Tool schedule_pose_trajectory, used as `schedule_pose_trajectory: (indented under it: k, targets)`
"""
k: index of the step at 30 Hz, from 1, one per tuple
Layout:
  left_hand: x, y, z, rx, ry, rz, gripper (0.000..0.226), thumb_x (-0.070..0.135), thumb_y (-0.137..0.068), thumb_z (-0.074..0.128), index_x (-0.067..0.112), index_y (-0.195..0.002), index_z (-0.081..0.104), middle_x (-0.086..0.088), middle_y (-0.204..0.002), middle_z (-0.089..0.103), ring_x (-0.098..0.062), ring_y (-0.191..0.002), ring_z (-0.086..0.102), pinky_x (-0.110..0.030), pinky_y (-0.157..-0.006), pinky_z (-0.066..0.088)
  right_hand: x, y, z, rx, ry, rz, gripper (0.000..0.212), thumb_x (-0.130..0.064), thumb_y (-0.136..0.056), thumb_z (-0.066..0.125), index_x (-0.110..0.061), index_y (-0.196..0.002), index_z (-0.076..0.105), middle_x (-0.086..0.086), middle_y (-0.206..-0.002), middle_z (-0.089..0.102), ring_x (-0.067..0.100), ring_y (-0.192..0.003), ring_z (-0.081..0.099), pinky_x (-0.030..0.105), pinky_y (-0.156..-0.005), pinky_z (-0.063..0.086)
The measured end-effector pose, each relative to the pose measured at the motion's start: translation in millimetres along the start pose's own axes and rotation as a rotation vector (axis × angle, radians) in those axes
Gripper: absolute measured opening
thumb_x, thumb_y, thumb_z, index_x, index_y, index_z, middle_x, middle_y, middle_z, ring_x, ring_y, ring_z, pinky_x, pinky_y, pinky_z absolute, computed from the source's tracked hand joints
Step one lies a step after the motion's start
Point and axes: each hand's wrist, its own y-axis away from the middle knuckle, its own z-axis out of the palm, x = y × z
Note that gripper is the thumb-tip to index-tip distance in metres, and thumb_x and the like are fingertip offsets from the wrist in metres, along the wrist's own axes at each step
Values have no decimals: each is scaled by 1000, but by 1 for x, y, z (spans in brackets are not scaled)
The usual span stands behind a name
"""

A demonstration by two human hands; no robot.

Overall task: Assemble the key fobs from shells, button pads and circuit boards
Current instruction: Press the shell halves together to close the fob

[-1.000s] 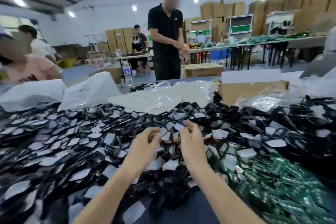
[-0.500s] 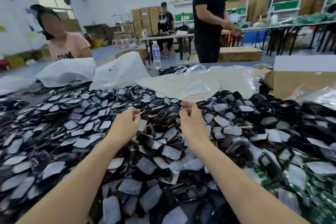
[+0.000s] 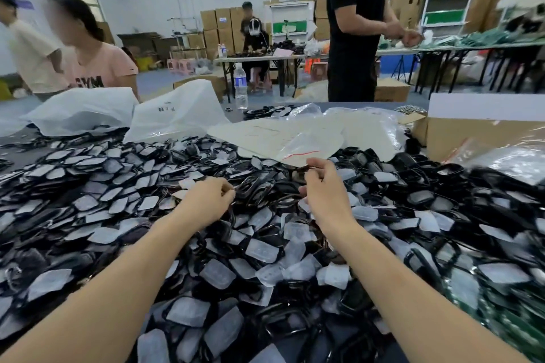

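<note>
The table [image 3: 354,105] is covered almost from edge to edge by a loose heap of black shells [image 3: 451,169] and translucent button pads [image 3: 262,249], far too many to be counted. A smaller heap of green circuit boards [image 3: 519,327] is seen at the near right corner. Both forearms are stretched over the middle of the heap. The left hand [image 3: 206,200] is held with its fingers curled, the fingertips just beside a black shell; whether that shell is gripped cannot be told. The right hand [image 3: 324,188] is raised a little above the pile, fingers curled in towards the thumb; what is pinched there, if anything, cannot be told. Towards the far left edge two white plastic bags [image 3: 177,112] are propped on the heap, and clear bags holding cream sheets [image 3: 298,144] are spread along the far middle. One cardboard box [image 3: 483,135] is set at the far right corner, and one water bottle [image 3: 241,86] is stood at the far edge. Four people are seen beyond the table: one standing in black [image 3: 354,23], one in pink [image 3: 100,65], one in a cream shirt [image 3: 29,53], and one seated at a far bench [image 3: 254,38].
</note>
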Motion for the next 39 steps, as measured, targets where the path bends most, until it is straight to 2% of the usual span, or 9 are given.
schedule_pose_trajectory:
  k: [3,7,12,15,19,27,31,35,39]
  targets:
    - [18,3,6,-98,-31,101,24,31,-103,51,20,-117,67,5,-97,67,-17,-87,63,-32,-77,51,0,0,-10,11,3,-11,25,-16,-104,39,-30,-123,49,-2,-109,58,16,-86,62,18,-59,47]
    - [32,6,18,-209,-214,131,31,34,-104,50,12,-110,70,-8,-100,74,-26,-93,67,-36,-81,55,1,1,-17,19,0,-19,25,-17,-104,39,-30,-123,50,-6,-105,57,21,-94,64,22,-66,45]
    - [38,5,31,-210,-356,95,28,37,-103,49,13,-111,62,-6,-103,68,-27,-95,64,-35,-72,47,4,1,-30,49,13,-24,24,-18,-105,41,-31,-122,52,-8,-99,57,17,-76,59,21,-58,47]
    - [35,2,37,-224,-283,92,18,36,-104,49,19,-110,49,-3,-105,62,-23,-95,60,-36,-76,49,1,-1,-42,69,28,-29,24,-20,-105,40,-28,-124,53,-6,-103,59,22,-76,62,25,-58,46]
    - [34,0,42,-223,-225,76,13,34,-105,48,23,-107,41,4,-92,52,-20,-89,55,-34,-75,47,-5,-1,-59,85,29,-43,21,-21,-106,41,-29,-122,52,-5,-119,55,19,-101,64,25,-70,44]
    - [33,11,40,-141,-43,96,11,29,-99,60,30,-98,50,8,-89,60,-9,-79,59,-26,-67,45,0,10,-86,117,7,-37,23,-19,-104,40,-31,-121,52,-8,-104,58,14,-72,56,16,-46,44]
    - [39,15,32,-85,64,137,14,20,-98,63,29,-94,53,4,-95,61,-11,-86,57,-24,-71,46,0,18,-94,112,-7,-11,23,-22,-105,41,-35,-120,52,-9,-111,58,13,-85,64,22,-62,51]
    - [67,26,14,45,353,192,10,20,-95,68,25,-97,60,7,-95,66,-7,-84,60,-18,-69,41,-5,25,-99,-3,-22,-19,17,-31,-105,46,-44,-112,55,-10,-109,62,3,-83,66,18,-62,52]
    - [115,51,10,-81,553,344,8,20,-91,72,24,-94,67,8,-86,73,0,-70,61,-14,-68,44,-7,36,-98,-184,-85,-75,17,-43,-102,55,-42,-118,61,-12,-111,66,6,-78,69,20,-62,51]
